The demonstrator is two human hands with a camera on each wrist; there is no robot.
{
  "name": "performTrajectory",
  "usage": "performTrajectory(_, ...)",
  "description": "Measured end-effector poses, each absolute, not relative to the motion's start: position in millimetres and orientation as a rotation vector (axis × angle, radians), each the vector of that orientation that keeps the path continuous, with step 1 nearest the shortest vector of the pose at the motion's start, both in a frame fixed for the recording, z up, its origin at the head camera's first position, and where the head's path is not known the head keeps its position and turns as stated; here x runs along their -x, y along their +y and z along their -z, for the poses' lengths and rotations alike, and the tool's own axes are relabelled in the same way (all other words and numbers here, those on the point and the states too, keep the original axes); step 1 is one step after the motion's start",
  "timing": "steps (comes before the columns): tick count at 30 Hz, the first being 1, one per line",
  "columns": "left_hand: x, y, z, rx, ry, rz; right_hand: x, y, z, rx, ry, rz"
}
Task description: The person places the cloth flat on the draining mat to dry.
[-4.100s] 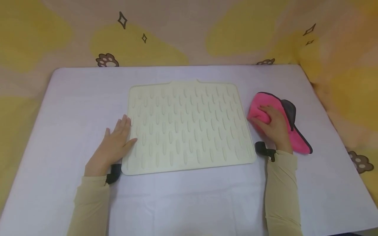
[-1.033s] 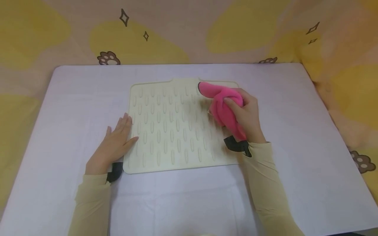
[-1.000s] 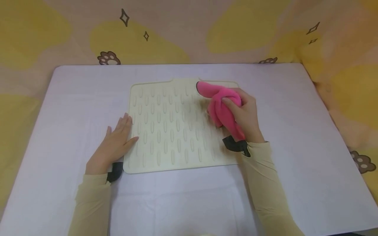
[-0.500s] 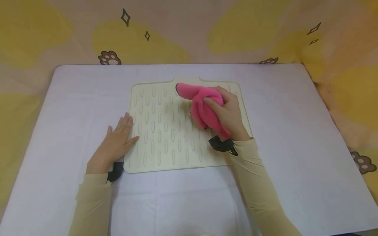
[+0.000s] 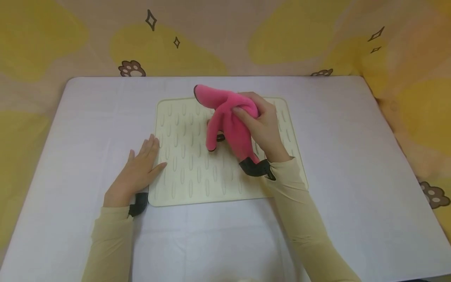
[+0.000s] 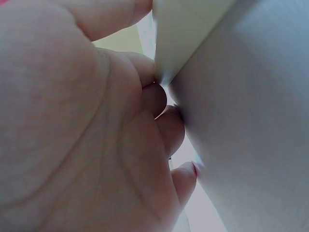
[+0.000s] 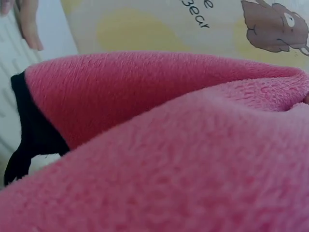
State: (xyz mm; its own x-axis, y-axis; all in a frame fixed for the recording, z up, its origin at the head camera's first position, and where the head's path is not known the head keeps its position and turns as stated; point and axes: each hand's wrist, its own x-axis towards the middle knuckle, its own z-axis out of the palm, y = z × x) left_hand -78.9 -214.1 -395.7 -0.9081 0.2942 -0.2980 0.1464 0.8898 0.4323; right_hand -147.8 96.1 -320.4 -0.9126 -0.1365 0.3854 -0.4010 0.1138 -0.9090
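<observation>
Identify the cloth (image 5: 237, 133) at centre of frame by plain bright pink with black edging, and the mat (image 5: 199, 194) by cream with staggered oblong ribs in the same tone. Distinguish the pale lavender-white tabletop (image 5: 352, 156) from the backdrop (image 5: 232, 23) across the top, patterned in yellow patches (image 5: 303, 35), brown paw prints (image 5: 132, 69) and dark-outlined stars (image 5: 151, 20) on pinkish beige. Match plain khaki to the sleeves (image 5: 110, 243) at lower left and lower right, black to the wrist mounts (image 5: 139, 204).

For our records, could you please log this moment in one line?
left hand: touches cream ridged rectangular mat | right hand: grips fuzzy pink cloth over mat
</observation>
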Motion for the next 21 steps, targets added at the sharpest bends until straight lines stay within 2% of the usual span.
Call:
performTrajectory(6,80.3,-213.8,396.7,-0.331,2.695,-0.573,145.5,100.9,346.8,-0.578,-2.380,-1.821)
performTrajectory(14,81.0,-215.3,397.1,-0.341,2.702,-0.575,137.7,116.1,386.1,-0.881,-2.728,-1.506)
performTrajectory(21,81.9,-214.6,387.4,-0.308,2.628,-0.633,136.2,123.2,389.3,-1.005,-2.828,-1.547)
